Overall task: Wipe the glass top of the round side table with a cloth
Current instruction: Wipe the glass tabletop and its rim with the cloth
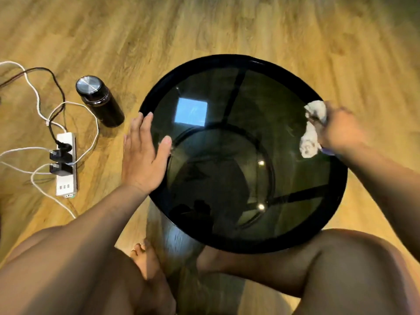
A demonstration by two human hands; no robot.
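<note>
The round side table with its dark smoked-glass top and black rim (145, 103) stands on the floor right between the seated person's knees, so the whole disc faces up at them. Through the glass I can make out a dark ring and crossing bars of the frame below, and a pale square of light reflects on the left half.

A crumpled white cloth (311, 129) lies pressed on the glass at the right edge, just inside the rim. The right hand (339, 129) is bunched over it, fingers clenched around the wad; the hand is blurred, which suggests a stroke in motion, though I cannot tell its direction. The left hand (143, 155) lies flat on the opposite edge, fingers released and spread, palm across the rim and thumb reaching onto the glass. It grasps nothing and seems only to steady the table.

So the wiping itself looks to be in hand, worked at the right margin. The centre and left of the glass appear not yet reached, though I cannot judge smears under these reflections. The next move probably calls for drawing the cloth across toward the middle with even pressure, and the bracing hand will have to shift off the glass when the cloth reaches that side.

Further out, on the warm wood-plank floor (250, 26), a dark cylindrical flask with a brushed-metal cap (100, 101) stands left of the table, and beyond it a white power strip (66, 164) with black plugs and white and black cables.
</note>
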